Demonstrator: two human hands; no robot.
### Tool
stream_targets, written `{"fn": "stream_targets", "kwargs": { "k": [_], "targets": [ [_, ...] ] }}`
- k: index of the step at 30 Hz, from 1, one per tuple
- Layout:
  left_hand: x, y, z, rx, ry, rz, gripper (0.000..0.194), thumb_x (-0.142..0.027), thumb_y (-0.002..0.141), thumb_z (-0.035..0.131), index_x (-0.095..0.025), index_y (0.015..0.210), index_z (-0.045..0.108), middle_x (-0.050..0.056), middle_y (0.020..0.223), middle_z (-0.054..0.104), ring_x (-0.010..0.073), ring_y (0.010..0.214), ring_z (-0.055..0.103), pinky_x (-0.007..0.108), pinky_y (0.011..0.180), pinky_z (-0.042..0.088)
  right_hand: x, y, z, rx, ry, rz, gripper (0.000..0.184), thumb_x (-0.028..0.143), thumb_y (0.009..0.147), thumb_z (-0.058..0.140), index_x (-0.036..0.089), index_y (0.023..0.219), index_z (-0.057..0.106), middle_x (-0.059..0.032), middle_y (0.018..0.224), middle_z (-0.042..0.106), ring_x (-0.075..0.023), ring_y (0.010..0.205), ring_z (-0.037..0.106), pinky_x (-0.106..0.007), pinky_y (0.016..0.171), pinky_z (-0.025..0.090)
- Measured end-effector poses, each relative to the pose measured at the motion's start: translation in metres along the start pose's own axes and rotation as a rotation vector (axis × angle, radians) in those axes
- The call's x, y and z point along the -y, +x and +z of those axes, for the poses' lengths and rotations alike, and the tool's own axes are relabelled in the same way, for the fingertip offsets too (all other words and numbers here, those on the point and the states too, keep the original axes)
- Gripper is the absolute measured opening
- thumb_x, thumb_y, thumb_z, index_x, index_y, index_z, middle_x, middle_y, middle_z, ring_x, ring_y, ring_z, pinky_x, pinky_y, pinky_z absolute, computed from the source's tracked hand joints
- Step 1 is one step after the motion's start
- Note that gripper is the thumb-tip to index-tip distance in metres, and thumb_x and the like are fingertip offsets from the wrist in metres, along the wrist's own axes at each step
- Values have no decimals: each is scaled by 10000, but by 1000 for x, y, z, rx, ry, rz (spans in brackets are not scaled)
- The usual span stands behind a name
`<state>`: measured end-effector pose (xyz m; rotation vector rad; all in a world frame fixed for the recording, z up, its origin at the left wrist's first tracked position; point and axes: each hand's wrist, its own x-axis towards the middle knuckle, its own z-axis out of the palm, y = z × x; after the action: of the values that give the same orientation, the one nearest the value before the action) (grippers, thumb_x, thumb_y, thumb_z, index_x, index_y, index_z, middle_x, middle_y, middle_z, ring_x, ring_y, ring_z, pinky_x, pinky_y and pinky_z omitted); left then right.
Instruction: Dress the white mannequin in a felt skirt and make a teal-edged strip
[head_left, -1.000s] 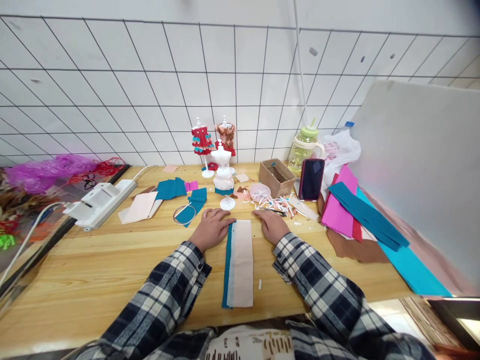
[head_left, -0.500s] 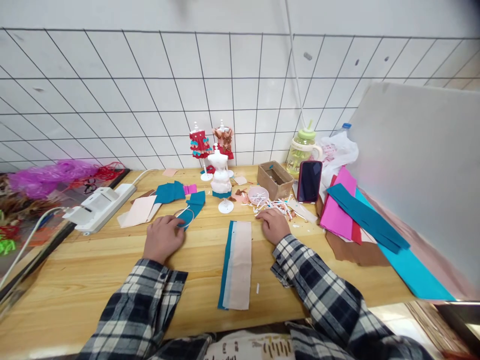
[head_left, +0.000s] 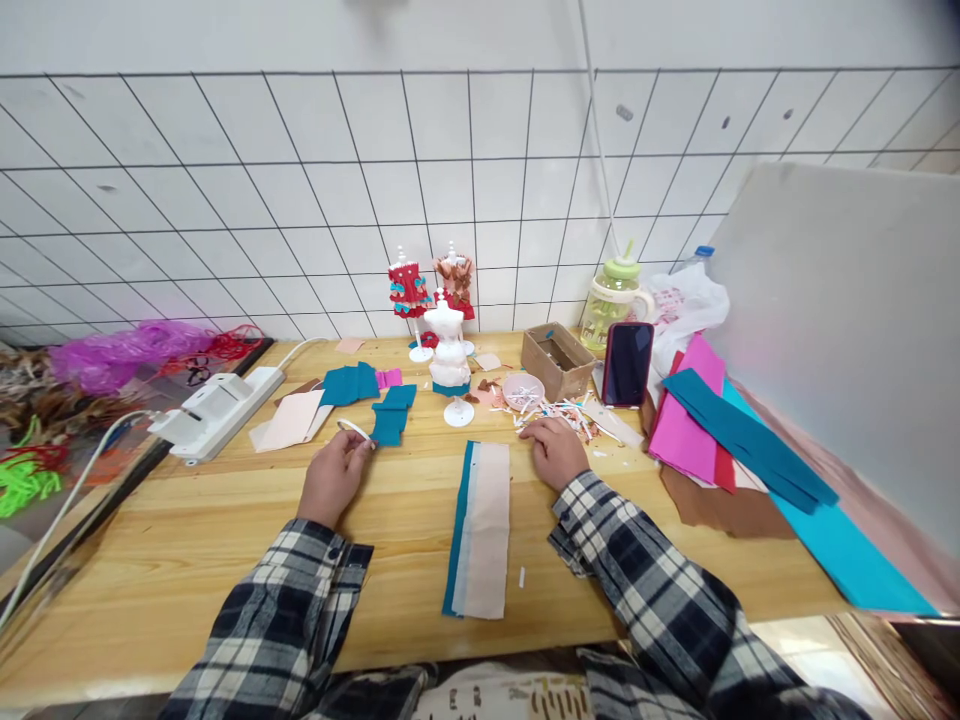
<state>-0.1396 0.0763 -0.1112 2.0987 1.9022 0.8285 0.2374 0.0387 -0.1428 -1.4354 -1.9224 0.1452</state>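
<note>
My left hand point(head_left: 334, 478) is closed at the left of the work area, with thumb and fingers pinching a thin white ring point(head_left: 354, 430) that looks like a roll of narrow tape, seen almost edge-on. Just beyond its fingertips lies a folded teal fabric piece point(head_left: 390, 420). My right hand point(head_left: 556, 452) rests palm down on the table, fingers stretched left beside a heap of small paper scraps point(head_left: 574, 415). Between both hands lies a pale pink fabric strip point(head_left: 487, 530), with a teal strip point(head_left: 459, 540) showing along its left side. A small white dress form point(head_left: 448, 345) stands behind them.
Two dressed small forms point(head_left: 407, 290) stand at the back. Right of them are a cardboard box point(head_left: 559, 362), pink dish point(head_left: 523, 392), phone point(head_left: 628, 365) and drink bottle point(head_left: 609, 300). Coloured fabrics point(head_left: 742, 430) lie at right; a power strip point(head_left: 225, 410) is at left.
My left hand has turned the ring from a nearly face-on view to nearly edge-on and drawn it off the teal piece. The whole view shifts slightly; my right hand stays by the scraps.
</note>
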Motion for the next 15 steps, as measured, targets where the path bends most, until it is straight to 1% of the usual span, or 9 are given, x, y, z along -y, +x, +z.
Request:
{"fn": "stream_targets", "kwargs": {
  "k": [1,3,5,7,9,11,13,15],
  "targets": [
    [-2,-1,0,-21,-24,-1,247,-438,887,456,-215,933,550,47,956,719,231,925,651,321,767,462,1,0,-1,-1,0,-5,333,21,743,472,207,898,701,-64,963,677,-231,976,550,-393,910,423],
    [-9,-6,-1,-90,-28,52,230,-408,896,441,-210,945,546,55,958,710,231,939,640,337,809,455,8,1,-4,-6,0,-17,329,35,752,474,206,922,698,-69,980,677,-236,989,549,-400,916,419],
    [-21,-14,-2,-159,16,158,205,-375,884,446,-204,883,560,67,925,692,238,923,623,371,854,438,22,2,-7,-28,14,-41,312,72,781,483,205,977,685,-74,1003,676,-239,998,553,-405,924,414],
    [-38,-23,2,-188,37,284,168,-340,856,469,-204,801,553,76,873,673,243,889,606,399,867,427,43,3,-10,-69,72,-85,271,139,834,487,206,1030,661,-71,994,685,-230,967,572,-401,919,417],
    [-57,-33,10,-174,-14,403,142,-310,847,469,-207,780,539,70,818,652,234,843,596,404,847,433,68,3,-11,-62,169,-135,243,198,864,496,217,1061,637,-57,1002,696,-217,943,587,-388,902,428],
    [-78,-43,24,-105,-95,450,157,-310,862,449,-214,762,522,51,746,617,214,774,581,394,815,447,91,3,-9,-32,279,-155,228,248,866,521,234,1068,626,-46,1008,699,-209,945,593,-372,887,443],
    [-97,-54,40,-31,-215,432,184,-336,892,417,-216,816,533,50,757,607,203,761,576,372,773,466,105,2,-5,-36,371,-138,257,280,850,549,243,1095,618,-48,1027,692,-211,968,588,-370,888,453],
    [-113,-63,55,19,-360,317,231,-356,933,359,-217,990,535,58,845,621,191,767,586,337,707,483,109,0,0,-64,421,-126,276,286,851,547,255,1114,622,-47,1012,690,-212,958,583,-373,874,461]
  ]
}}
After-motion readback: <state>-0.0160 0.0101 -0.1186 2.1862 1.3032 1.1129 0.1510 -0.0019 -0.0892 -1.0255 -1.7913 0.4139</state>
